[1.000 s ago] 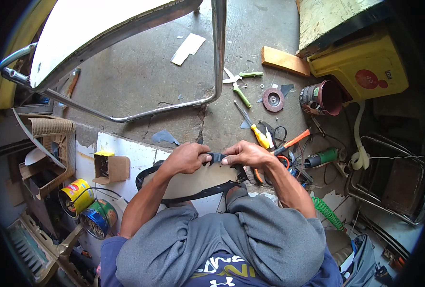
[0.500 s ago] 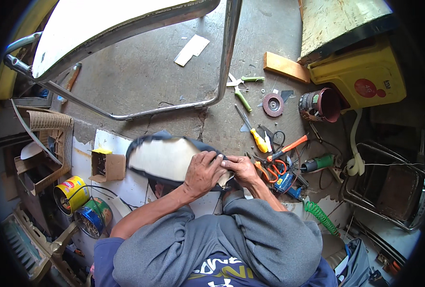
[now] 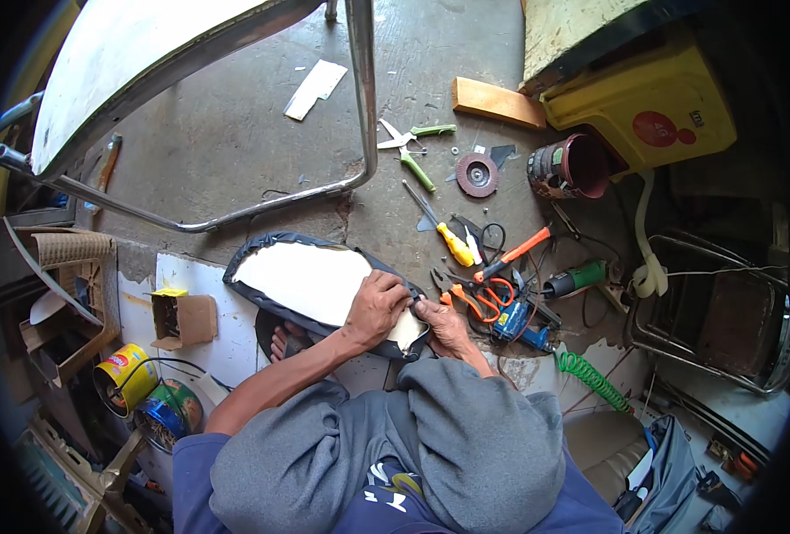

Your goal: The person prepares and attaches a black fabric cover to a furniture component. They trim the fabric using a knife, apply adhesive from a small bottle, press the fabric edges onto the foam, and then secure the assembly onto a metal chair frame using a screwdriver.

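Across my lap lies a long, rounded seat pad (image 3: 297, 274), its cream underside facing up and its dark cover folded over the rim. My left hand (image 3: 377, 310) rests on the pad's right part, fingers bent and closed at the cover's edge. Close beside it, my right hand (image 3: 445, 324) grips the same edge at the right end, thumb on top. The fingertips of both hands nearly meet on the dark fabric. Whether a small item sits between them is hidden.
Right of the pad lie orange-handled scissors (image 3: 493, 301), a yellow screwdriver (image 3: 455, 246), a hammer (image 3: 524, 249), a blue power tool (image 3: 518, 324) and a flap disc (image 3: 477, 175). A metal-framed chair (image 3: 365, 107) stands ahead. Cans (image 3: 126, 378) and a small box (image 3: 184, 320) sit left.
The view has shifted, so the floor things appear further left. The pad's left end has turned slightly and its cream underside shows more fully. Both hands still grip its right part.
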Demonstrator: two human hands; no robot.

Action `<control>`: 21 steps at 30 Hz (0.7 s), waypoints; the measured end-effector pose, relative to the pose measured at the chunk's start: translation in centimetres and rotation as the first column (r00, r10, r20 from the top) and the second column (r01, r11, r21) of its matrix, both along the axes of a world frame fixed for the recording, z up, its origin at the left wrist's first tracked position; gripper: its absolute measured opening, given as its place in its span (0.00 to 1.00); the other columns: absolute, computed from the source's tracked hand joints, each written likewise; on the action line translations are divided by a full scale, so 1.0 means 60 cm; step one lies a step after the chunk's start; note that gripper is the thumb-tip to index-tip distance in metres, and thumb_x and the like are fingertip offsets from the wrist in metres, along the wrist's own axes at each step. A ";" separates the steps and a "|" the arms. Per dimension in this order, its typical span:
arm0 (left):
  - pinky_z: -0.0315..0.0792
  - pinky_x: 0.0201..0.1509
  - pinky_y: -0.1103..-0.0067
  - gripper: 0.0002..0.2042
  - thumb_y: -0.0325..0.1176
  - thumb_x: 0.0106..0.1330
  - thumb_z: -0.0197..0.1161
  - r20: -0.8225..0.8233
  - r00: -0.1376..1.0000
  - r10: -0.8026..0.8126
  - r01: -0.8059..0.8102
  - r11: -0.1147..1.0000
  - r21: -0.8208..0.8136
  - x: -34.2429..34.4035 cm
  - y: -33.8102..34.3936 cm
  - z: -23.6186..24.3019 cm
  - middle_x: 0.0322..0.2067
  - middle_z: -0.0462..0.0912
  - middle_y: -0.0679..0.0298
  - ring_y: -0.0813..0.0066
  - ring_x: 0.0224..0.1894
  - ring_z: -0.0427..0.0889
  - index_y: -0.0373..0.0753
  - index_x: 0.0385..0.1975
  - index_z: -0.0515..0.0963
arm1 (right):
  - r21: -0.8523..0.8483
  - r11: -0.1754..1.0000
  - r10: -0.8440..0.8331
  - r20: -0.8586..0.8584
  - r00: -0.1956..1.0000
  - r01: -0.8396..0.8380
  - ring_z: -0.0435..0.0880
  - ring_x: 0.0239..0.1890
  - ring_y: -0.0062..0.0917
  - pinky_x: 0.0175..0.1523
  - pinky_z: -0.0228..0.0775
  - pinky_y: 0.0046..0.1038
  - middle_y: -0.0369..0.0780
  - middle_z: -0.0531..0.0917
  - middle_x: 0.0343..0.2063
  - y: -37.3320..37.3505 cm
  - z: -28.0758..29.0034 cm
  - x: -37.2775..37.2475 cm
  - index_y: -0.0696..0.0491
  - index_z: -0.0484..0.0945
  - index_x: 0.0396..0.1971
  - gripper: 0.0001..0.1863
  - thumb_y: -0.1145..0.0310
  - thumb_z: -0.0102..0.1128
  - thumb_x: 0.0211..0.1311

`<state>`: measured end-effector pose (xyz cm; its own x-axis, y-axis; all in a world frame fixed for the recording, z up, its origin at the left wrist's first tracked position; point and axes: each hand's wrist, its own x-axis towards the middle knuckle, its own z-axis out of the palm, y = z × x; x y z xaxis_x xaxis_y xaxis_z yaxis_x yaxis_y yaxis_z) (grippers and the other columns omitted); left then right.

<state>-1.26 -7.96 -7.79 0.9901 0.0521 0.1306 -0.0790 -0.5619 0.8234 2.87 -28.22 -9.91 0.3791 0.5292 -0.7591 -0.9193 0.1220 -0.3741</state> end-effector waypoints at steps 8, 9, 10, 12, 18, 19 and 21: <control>0.72 0.48 0.65 0.07 0.22 0.59 0.68 -0.007 1.000 0.019 -0.020 0.996 -0.087 -0.011 -0.015 -0.024 0.34 0.79 0.56 0.55 0.40 0.78 0.34 0.32 0.75 | -0.385 0.895 0.335 0.242 0.911 -0.227 0.86 0.51 0.25 0.52 0.80 0.26 0.38 0.87 0.49 -0.035 0.065 0.040 0.62 0.81 0.56 0.21 0.59 0.58 0.77; 0.71 0.47 0.65 0.07 0.22 0.59 0.68 -0.016 1.000 0.013 -0.014 0.997 -0.071 -0.011 -0.013 -0.026 0.34 0.79 0.56 0.55 0.40 0.78 0.35 0.32 0.75 | -0.419 0.869 0.404 0.296 0.866 -0.262 0.87 0.50 0.26 0.50 0.81 0.26 0.38 0.88 0.49 -0.052 0.074 0.056 0.61 0.81 0.56 0.21 0.59 0.56 0.78; 0.70 0.47 0.65 0.07 0.22 0.59 0.67 -0.013 1.000 0.018 -0.019 0.998 -0.056 -0.011 -0.010 -0.028 0.33 0.78 0.56 0.54 0.40 0.77 0.35 0.33 0.75 | -0.518 0.820 0.469 0.362 0.805 -0.244 0.88 0.47 0.26 0.49 0.81 0.27 0.39 0.88 0.49 -0.078 0.076 0.068 0.60 0.81 0.57 0.20 0.59 0.56 0.78; 0.69 0.47 0.65 0.07 0.21 0.59 0.67 0.011 1.000 -0.012 0.013 0.999 -0.047 -0.007 -0.017 -0.030 0.32 0.77 0.56 0.54 0.40 0.77 0.35 0.33 0.75 | -0.752 0.646 0.628 0.423 0.654 -0.134 0.89 0.43 0.31 0.46 0.81 0.30 0.42 0.88 0.46 -0.132 0.114 0.075 0.58 0.83 0.54 0.17 0.62 0.58 0.75; 0.65 0.53 0.60 0.07 0.26 0.57 0.66 -0.027 0.996 0.091 -0.087 0.990 0.115 -0.005 -0.022 -0.011 0.33 0.76 0.57 0.52 0.49 0.73 0.37 0.31 0.74 | -0.957 0.210 0.967 0.234 0.102 0.202 0.77 0.48 0.52 0.56 0.72 0.46 0.52 0.76 0.44 -0.278 0.097 0.062 0.58 0.72 0.53 0.25 0.77 0.65 0.52; 0.65 0.54 0.60 0.07 0.27 0.57 0.66 -0.053 0.995 0.089 -0.085 0.993 0.080 -0.007 -0.022 -0.015 0.34 0.76 0.57 0.52 0.49 0.73 0.38 0.31 0.75 | -0.970 0.145 0.982 0.165 0.092 0.194 0.76 0.50 0.52 0.58 0.71 0.47 0.53 0.74 0.47 -0.289 0.093 0.057 0.58 0.69 0.56 0.29 0.78 0.65 0.50; 0.64 0.55 0.59 0.07 0.27 0.56 0.67 -0.101 0.992 0.081 -0.080 0.997 0.009 -0.009 -0.021 -0.024 0.34 0.77 0.58 0.52 0.51 0.72 0.38 0.29 0.75 | -0.983 0.111 0.985 0.128 0.112 0.144 0.75 0.52 0.54 0.58 0.71 0.48 0.55 0.71 0.49 -0.298 0.089 0.052 0.59 0.64 0.59 0.35 0.79 0.65 0.47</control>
